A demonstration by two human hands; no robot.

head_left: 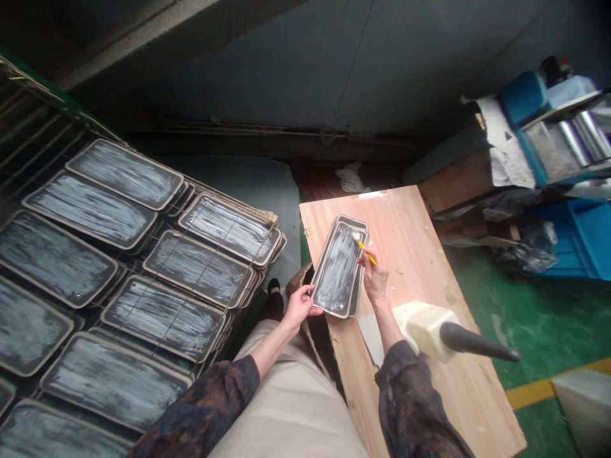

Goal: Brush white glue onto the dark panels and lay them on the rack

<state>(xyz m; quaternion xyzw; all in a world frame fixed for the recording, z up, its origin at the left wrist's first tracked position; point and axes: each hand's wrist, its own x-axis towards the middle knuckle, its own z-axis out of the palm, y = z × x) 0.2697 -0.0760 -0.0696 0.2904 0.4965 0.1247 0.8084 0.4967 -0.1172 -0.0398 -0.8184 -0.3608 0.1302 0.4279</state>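
Observation:
A dark rectangular panel with rounded corners and a pale rim lies tilted on the wooden tabletop, over at least one similar panel. White streaks run along its face. My left hand pinches the panel's near left corner between thumb and fingers. In my right hand is a brush with a yellow handle, its pale tip against the panel's upper right area. Beside my right forearm lies a cream plastic bottle with a long dark nozzle, on its side over a white sheet.
On the left, a wire-sided rack holds stacks of similar streaked panels. The wooden table stands on a green floor. A blue crate and a loaded shelf are at the right, and a dark wall runs behind.

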